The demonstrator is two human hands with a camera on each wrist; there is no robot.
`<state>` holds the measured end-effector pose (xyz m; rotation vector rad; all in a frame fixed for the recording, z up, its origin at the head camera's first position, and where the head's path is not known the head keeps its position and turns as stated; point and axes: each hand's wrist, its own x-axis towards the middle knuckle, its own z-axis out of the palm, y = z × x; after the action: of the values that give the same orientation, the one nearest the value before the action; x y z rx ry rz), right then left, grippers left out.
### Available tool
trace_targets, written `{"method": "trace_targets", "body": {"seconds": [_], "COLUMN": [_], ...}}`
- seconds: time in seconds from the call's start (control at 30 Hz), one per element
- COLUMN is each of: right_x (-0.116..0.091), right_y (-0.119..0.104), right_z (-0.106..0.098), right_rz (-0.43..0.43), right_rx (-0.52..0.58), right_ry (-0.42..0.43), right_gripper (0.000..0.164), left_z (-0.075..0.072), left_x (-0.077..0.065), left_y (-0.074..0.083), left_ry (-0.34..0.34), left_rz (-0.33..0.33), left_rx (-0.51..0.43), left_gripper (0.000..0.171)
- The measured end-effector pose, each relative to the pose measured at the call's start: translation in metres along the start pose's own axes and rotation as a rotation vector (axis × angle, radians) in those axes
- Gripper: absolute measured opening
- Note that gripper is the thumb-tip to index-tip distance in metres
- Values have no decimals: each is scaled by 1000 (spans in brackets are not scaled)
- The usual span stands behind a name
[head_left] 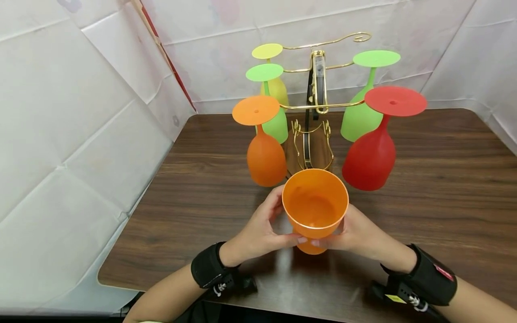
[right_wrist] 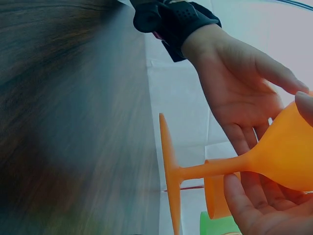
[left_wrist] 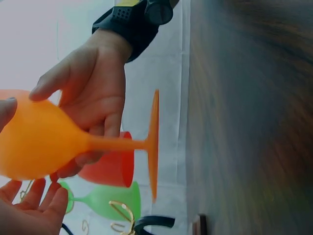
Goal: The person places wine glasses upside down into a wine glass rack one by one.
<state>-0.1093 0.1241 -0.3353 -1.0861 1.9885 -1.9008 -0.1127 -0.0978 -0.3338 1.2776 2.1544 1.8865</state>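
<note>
An orange wine glass (head_left: 315, 204) stands upright between both hands near the table's front, its mouth facing up toward the head camera. My left hand (head_left: 262, 229) holds its bowl from the left, thumb across the near side and fingers round the far side. From the right, my right hand (head_left: 351, 229) grips the same bowl, its thumb tip close to the left thumb. Both wrist views show the stem (left_wrist: 115, 143) and the flat round foot (right_wrist: 169, 181) below the hands, with the foot held off the table.
Just beyond stands a gold wire glass rack (head_left: 319, 80) on a wooden base. Upside down on its arms hang an orange glass (head_left: 266, 159), a red glass (head_left: 369, 157), green glasses (head_left: 363, 116) and a yellow glass (head_left: 278, 89). White sheeting (head_left: 81, 112) borders the brown table (head_left: 194, 193).
</note>
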Motion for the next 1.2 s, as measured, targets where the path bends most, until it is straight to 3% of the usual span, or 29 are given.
{"method": "trace_targets", "body": {"seconds": [0.13,0.43,0.67,0.8,0.97,1.1,1.2], "right_x": [0,-1,-2,-4,-10,-13,-13], "right_y": [0,3,2,1,-2,-6,-8], "right_z": [1,0,-1,-8,-25,-34,-36], "right_rz": [7,35,69,60,79,215,296], "right_rx": [1,-132,-139,-122,9,134,259], "right_ry": [-2,43,42,34,-3,-5,-74], "right_gripper": [61,61,62,67,59,38,34], "left_z": [4,6,7,6,3,3,5], "left_x": [3,4,3,3,2,0,-2], "left_y": [0,2,2,2,3,6,7], "left_ry": [20,36,37,52,46,22,-5], "left_rz": [7,16,23,67,149,210,254], "left_rx": [-44,-42,-45,-19,50,175,280], "left_gripper": [78,85,84,83,79,79,86]}}
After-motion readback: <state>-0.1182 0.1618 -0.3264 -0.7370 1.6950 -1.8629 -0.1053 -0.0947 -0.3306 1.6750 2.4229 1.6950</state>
